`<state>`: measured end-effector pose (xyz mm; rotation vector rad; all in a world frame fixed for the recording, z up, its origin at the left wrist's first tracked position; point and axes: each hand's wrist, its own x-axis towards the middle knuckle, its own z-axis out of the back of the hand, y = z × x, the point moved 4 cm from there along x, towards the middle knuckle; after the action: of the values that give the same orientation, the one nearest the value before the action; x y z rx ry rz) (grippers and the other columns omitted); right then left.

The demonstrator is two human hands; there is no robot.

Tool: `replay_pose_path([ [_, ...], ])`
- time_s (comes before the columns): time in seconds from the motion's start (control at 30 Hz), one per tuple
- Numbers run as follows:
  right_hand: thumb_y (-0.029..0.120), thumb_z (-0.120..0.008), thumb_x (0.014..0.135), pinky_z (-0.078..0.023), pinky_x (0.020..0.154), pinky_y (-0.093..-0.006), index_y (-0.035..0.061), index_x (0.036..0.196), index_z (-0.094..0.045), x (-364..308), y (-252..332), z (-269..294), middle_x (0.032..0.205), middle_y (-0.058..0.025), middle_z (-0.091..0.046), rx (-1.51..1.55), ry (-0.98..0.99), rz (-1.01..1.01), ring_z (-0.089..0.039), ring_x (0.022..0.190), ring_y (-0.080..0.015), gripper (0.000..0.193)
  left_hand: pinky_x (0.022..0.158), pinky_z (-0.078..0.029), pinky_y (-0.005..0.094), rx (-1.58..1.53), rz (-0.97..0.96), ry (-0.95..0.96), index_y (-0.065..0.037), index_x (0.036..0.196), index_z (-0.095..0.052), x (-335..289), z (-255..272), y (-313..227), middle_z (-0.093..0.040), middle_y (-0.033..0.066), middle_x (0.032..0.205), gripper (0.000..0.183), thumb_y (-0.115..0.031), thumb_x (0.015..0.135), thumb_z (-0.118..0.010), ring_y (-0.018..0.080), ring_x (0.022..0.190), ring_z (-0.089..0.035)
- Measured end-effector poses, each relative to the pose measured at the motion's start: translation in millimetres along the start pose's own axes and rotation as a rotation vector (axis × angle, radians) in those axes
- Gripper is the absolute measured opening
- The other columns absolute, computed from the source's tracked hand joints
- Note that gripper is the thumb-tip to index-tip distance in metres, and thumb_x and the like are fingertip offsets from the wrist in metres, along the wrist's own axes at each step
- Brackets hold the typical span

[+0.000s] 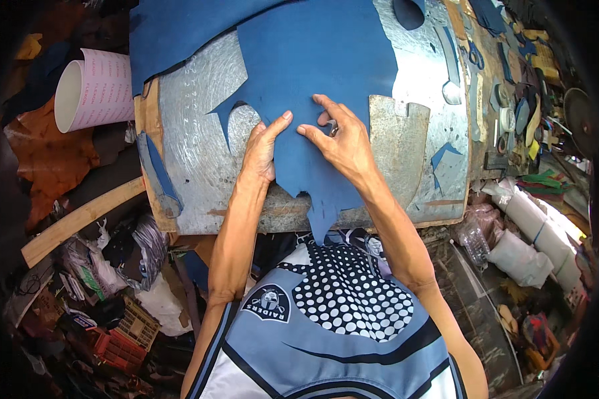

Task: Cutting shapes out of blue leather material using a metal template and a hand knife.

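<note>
A blue sheet (316, 60), which looks like leather, lies over the metal-topped bench (199, 146), its jagged lower end reaching the near edge. My left hand (263, 146) rests at the sheet's left edge, thumb stretched over the blue surface, the other fingers partly hidden beside it. On the right part of the sheet, my right hand (345, 139) has its fingers curled round a small shiny metal tool (331, 126) whose kind I cannot make out. Just right of that hand lies a flat metal pattern plate (398, 136) with a notched top.
Another blue sheet (180, 33) covers the bench's far left. A printed roll (106, 86) and a wooden slat (83, 223) stand off its left side. At the right are scissors (474, 54), tape rolls (506, 120) and blue offcuts (447, 163). Wrapped bundles (522, 259) lie lower right.
</note>
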<state>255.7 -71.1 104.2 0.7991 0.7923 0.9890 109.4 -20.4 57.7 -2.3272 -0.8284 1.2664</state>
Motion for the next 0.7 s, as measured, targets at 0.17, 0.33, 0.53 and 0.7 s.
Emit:
replay_pose_path([
  [0.17,0.026,-0.082,0.077,-0.05,0.066,-0.0333,0.0034,0.127,-0.064,1,2,6,0.091,-0.0116,-0.063,0.015,-0.032,0.044,-0.059,0.071,-0.0193,0.058,0.085,-0.057,0.0333,0.067,-0.032,0.103,0.001,0.125,-0.057,7,-1,-2,-0.066,0.0127,0.114,0.041,-0.018,0.091,-0.07,0.0207,0.098,-0.068],
  [0.33,0.025,-0.082,0.078,-0.049,0.063,-0.0313,0.0047,0.126,-0.065,3,0,9,0.088,-0.0092,-0.061,0.07,-0.028,-0.007,-0.055,0.067,-0.0161,0.056,0.085,-0.057,0.0333,0.117,-0.015,0.131,0.001,0.122,-0.06,10,-7,-8,-0.067,0.0121,0.113,0.038,-0.018,0.091,-0.07,0.0199,0.099,-0.067],
  [0.53,0.025,-0.082,0.078,-0.049,0.063,-0.0315,0.0048,0.127,-0.065,5,-2,10,0.088,-0.0092,-0.061,0.072,-0.02,0.001,-0.055,0.067,-0.0162,0.056,0.085,-0.057,0.0337,0.125,-0.014,0.122,0.001,0.122,-0.06,11,-6,-7,-0.067,0.013,0.113,0.039,-0.018,0.09,-0.071,0.0202,0.099,-0.067],
  [0.7,0.023,-0.08,0.08,-0.049,0.064,-0.0312,0.0042,0.126,-0.065,5,-1,10,0.088,-0.0095,-0.062,0.061,0.0,0.003,-0.056,0.069,-0.0162,0.052,0.085,-0.057,0.0341,0.113,-0.005,0.122,0.001,0.122,-0.059,9,-5,-7,-0.067,0.0136,0.113,0.038,-0.017,0.09,-0.07,0.0208,0.1,-0.067],
])
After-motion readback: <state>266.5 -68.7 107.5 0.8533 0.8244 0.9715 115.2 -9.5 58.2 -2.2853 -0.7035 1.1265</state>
